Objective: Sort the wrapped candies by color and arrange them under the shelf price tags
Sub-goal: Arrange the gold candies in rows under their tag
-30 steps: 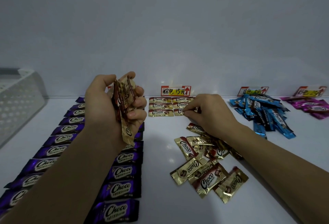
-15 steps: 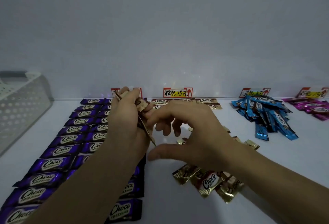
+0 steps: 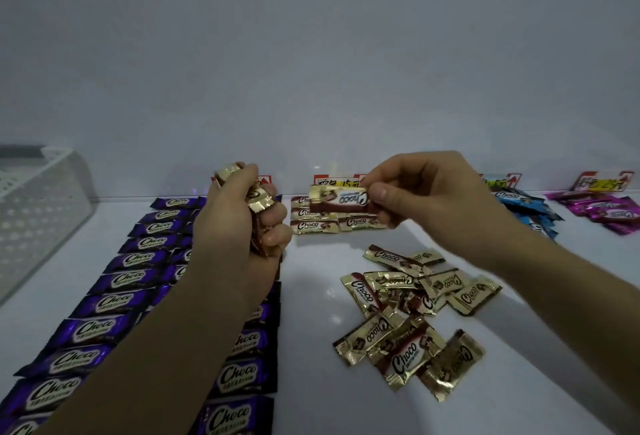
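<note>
White shelf (image 3: 311, 282) and a pale back wall fill my feed. My left hand (image 3: 235, 227) is clamped round a bunch of gold candies (image 3: 258, 197), raised above the purple candies (image 3: 135, 275), which lie in neat rows along the left side of the shelf. My right hand (image 3: 426, 199) pinches a single gold candy (image 3: 341, 197) by one end between thumb and fingers, its label upside down to me. It hangs in the air over the short gold rows (image 3: 313, 227) set out below the middle price tag (image 3: 327, 181), not touching them. Nearer to me, a loose gold pile (image 3: 412, 313) lies scattered on the shelf. Further right, a blue heap (image 3: 530, 208) and a pink heap (image 3: 602, 209) each lie below their own tags. At far left I see a white perforated basket (image 3: 34, 206).
</note>
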Demonstrator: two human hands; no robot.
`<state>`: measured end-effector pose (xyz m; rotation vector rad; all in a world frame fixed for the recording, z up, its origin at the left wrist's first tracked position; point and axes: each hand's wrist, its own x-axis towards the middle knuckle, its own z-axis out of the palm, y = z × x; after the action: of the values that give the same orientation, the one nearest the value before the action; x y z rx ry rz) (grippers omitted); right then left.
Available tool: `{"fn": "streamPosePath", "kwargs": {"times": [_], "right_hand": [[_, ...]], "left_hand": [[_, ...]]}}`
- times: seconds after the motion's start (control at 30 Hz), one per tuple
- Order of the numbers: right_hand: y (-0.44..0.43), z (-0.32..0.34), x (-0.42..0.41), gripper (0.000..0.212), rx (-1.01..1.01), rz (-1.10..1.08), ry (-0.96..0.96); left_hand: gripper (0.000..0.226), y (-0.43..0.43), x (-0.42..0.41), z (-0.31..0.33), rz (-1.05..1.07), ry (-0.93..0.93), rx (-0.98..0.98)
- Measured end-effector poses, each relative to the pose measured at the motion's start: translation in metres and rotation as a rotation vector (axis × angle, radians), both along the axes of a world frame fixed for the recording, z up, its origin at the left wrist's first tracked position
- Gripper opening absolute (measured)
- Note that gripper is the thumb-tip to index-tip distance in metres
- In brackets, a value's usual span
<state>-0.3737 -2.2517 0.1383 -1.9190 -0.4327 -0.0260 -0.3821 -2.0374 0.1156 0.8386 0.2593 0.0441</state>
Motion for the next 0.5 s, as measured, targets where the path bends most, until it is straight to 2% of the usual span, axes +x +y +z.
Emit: {"fn": "streamPosePath", "kwargs": {"times": [0.07,0.17,0.27,0.3,0.4,0.5], "right_hand": [[-0.019,0.0,0.012,0.008,-0.139,-0.093,0.005],[-0.048,-0.014,0.021,0.007,-0.223,-0.257,0.05],[-0.067,-0.028,0.024,0.024,-0.257,-0.385,0.079],[-0.069,-0.03,0.023,0.029,-0.219,-0.396,0.105],[-0.067,-0.031,0.019,0.031,-0.041,-0.349,0.182],[-0.066,-0.037,0.015,0.023,-0.182,-0.296,0.06]], "left_hand": [[0.015,0.001,-0.001,0.001,-0.066,0.021,0.037],[0.022,-0.001,-0.002,0.005,-0.174,0.039,0.048],[0.013,-0.002,-0.004,0.002,-0.235,0.008,0.12],[0.003,-0.004,-0.005,0.002,-0.243,-0.01,0.139],[0.034,-0.004,-0.006,0.001,-0.266,-0.033,0.14],[0.038,-0.003,-0.004,0.001,-0.29,-0.027,0.143]]}}
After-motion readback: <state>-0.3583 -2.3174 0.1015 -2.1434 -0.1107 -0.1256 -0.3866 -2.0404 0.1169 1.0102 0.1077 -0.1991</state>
